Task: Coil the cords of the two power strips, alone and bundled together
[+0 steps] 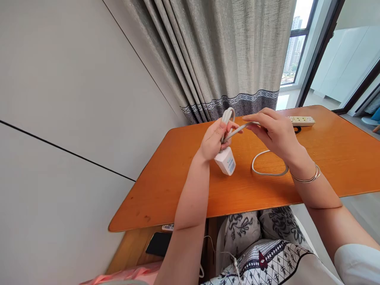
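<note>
A white cable (228, 115), folded into a small bundle, is gripped between the thumb and fingers of my left hand (214, 138). Just below that hand hangs a white power adapter (227, 161) with a printed label, above the orange-brown table (178, 170). My right hand (273, 128) pinches a stretch of the same cable, which runs across from the bundle. From there a loose loop of cable (268, 174) curves down over the table beneath my right wrist.
A white power strip (303, 120) lies at the table's back right. Behind the table hangs a grey curtain (237, 51). A dark phone (158, 244) rests on a lower wooden surface at the left, near pink fabric (133, 274).
</note>
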The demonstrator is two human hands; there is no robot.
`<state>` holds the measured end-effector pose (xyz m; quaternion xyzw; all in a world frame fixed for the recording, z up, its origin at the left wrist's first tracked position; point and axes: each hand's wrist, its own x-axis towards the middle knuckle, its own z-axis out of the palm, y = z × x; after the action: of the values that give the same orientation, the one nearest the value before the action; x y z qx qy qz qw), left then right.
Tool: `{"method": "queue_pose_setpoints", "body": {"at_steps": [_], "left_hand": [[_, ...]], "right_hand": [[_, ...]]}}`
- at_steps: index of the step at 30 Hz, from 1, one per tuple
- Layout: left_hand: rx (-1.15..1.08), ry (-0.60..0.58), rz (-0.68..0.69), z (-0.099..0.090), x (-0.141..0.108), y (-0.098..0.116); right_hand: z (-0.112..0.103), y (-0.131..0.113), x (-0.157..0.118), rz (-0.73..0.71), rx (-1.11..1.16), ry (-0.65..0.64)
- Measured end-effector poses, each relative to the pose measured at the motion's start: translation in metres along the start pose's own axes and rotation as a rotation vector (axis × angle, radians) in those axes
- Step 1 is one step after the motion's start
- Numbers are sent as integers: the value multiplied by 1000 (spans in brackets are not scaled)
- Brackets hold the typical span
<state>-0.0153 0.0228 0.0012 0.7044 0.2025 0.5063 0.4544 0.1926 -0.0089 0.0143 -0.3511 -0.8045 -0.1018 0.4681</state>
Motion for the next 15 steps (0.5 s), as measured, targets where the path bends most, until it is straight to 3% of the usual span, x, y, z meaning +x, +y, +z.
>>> {"method": "queue_pose_setpoints", "body": {"at_steps": [6, 11, 15], "left_hand": [[-328, -181, -265, 12, -4, 6], [-558, -162, -483, 17, -4, 8], [-670, -157, -541, 20, -6, 8]], "right_hand": [[11, 16, 1, -67, -89, 84], [20, 27, 4, -82, 9, 47], [18, 31, 7, -131, 247, -61]]}}
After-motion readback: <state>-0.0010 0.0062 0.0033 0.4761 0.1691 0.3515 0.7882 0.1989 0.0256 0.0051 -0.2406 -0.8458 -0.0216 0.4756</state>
